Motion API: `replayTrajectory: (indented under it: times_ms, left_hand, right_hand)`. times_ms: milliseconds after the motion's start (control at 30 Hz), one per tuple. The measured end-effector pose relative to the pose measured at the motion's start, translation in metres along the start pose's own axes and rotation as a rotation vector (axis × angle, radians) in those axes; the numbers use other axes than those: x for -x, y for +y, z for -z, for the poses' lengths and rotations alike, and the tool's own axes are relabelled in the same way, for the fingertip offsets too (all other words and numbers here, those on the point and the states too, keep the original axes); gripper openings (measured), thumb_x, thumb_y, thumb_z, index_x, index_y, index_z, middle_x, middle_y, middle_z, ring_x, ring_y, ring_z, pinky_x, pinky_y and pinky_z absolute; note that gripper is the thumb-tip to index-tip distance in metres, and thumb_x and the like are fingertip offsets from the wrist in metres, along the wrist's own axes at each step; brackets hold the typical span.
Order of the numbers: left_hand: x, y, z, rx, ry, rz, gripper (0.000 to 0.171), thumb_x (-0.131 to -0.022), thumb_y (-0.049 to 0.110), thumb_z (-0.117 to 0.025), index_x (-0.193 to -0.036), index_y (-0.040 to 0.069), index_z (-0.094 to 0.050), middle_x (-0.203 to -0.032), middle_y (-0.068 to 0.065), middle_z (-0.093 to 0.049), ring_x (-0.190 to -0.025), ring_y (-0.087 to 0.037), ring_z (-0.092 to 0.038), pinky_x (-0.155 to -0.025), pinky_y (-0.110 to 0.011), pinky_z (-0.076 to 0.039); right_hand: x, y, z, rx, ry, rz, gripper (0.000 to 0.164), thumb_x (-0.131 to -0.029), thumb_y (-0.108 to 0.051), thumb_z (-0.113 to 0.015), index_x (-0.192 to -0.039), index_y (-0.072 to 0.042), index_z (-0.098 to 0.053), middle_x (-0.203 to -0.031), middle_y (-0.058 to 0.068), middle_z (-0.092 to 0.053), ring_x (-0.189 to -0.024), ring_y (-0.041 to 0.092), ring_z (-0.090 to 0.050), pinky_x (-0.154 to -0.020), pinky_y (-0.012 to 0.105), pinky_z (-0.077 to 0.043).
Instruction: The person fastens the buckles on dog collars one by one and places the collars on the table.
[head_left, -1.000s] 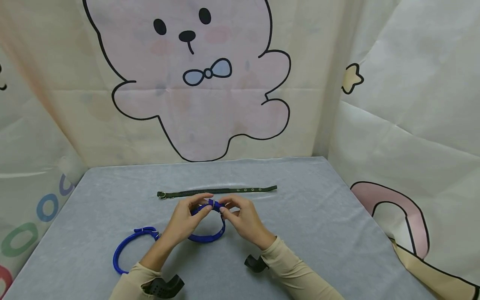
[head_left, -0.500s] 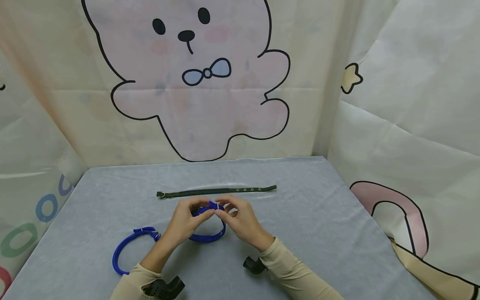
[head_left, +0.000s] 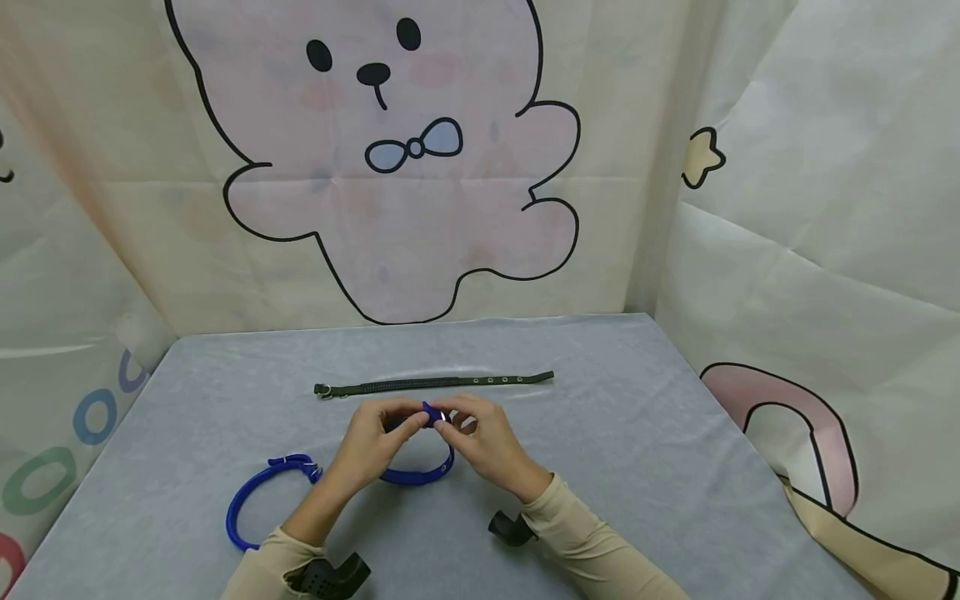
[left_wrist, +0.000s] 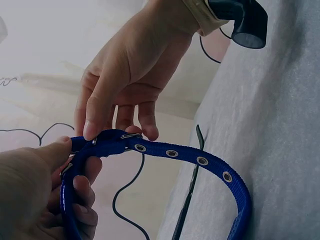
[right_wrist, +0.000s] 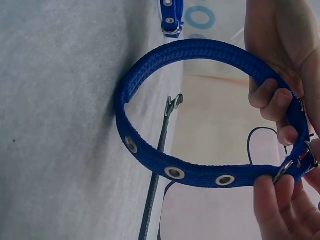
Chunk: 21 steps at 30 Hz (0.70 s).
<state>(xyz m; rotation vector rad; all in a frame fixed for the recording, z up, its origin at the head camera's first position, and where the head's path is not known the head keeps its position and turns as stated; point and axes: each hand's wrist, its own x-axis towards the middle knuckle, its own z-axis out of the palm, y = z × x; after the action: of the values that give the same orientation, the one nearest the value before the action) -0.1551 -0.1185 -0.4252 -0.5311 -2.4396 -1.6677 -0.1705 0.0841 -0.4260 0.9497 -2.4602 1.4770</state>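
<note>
A blue webbing pet collar (head_left: 416, 477), bent into a ring with metal eyelets, is held upright between both hands close over the table. My left hand (head_left: 375, 437) pinches it beside the buckle, its thumb on the outer face and its other fingers curled inside the ring in the left wrist view. At the metal buckle (right_wrist: 311, 154) and keeper loop, my right hand (head_left: 483, 437) pinches the overlapped strap between thumb and fingertips. The short strap end pokes up between the two hands in the head view. Fingers partly hide the buckle.
Another blue collar (head_left: 238, 500), fastened into a ring, lies beside the left forearm. A dark green collar (head_left: 420, 383) lies stretched out flat behind the hands. Grey cloth (head_left: 637, 467) covers the table, and printed curtains stand around it.
The fingertips of both hands have shifted slightly along the strap near the buckle, and the strap end has moved a little to the right. The other two collars lie unmoved.
</note>
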Motion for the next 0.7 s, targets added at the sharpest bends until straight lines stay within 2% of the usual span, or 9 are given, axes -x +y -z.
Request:
replayTrajectory:
  times_ms: [333,500,600,700]
  left_hand:
    - [0.0009,0.0043,-0.0048,-0.042,0.001,0.041,0.022,-0.091,0.016,-0.076,-0.112,0.007,-0.075,-0.106,-0.009,-0.077,-0.095,-0.019,-0.072,-0.078,-0.023,-0.055]
    - [0.0007,0.0054,-0.0064,-0.046,0.013,0.061,0.020,-0.089,0.013,-0.078,-0.108,0.006,-0.076,-0.099,-0.009,-0.077,-0.085,-0.018,-0.070,-0.070,-0.022,-0.053]
    - [0.0009,0.0054,-0.0083,-0.065,0.013,0.062,0.020,-0.088,0.014,-0.079,-0.106,0.006,-0.076,-0.096,-0.009,-0.077,-0.078,-0.014,-0.066,-0.065,-0.022,-0.052]
    - [0.0010,0.0049,-0.0099,-0.092,0.013,0.061,0.020,-0.088,0.016,-0.080,-0.106,0.007,-0.077,-0.097,-0.007,-0.077,-0.077,-0.008,-0.063,-0.065,-0.022,-0.051]
  right_hand:
    - [-0.0001,0.0015,0.0023,-0.004,0.025,0.009,0.021,-0.096,-0.014,-0.070,-0.117,-0.012,-0.073,-0.111,0.005,-0.072,-0.080,0.008,-0.059,-0.075,0.028,-0.049]
    - [0.0001,0.0013,0.0008,-0.011,0.036,0.028,0.020,-0.095,-0.013,-0.071,-0.115,-0.011,-0.073,-0.110,0.005,-0.073,-0.081,0.008,-0.060,-0.076,0.034,-0.047]
    - [0.0004,0.0008,-0.0005,-0.008,0.046,0.048,0.019,-0.095,-0.012,-0.072,-0.113,-0.010,-0.072,-0.110,0.006,-0.072,-0.082,0.008,-0.060,-0.076,0.038,-0.047]
    - [0.0004,0.0006,-0.0013,-0.003,0.053,0.068,0.018,-0.095,-0.012,-0.071,-0.113,-0.010,-0.072,-0.109,0.006,-0.072,-0.083,0.010,-0.061,-0.075,0.042,-0.047]
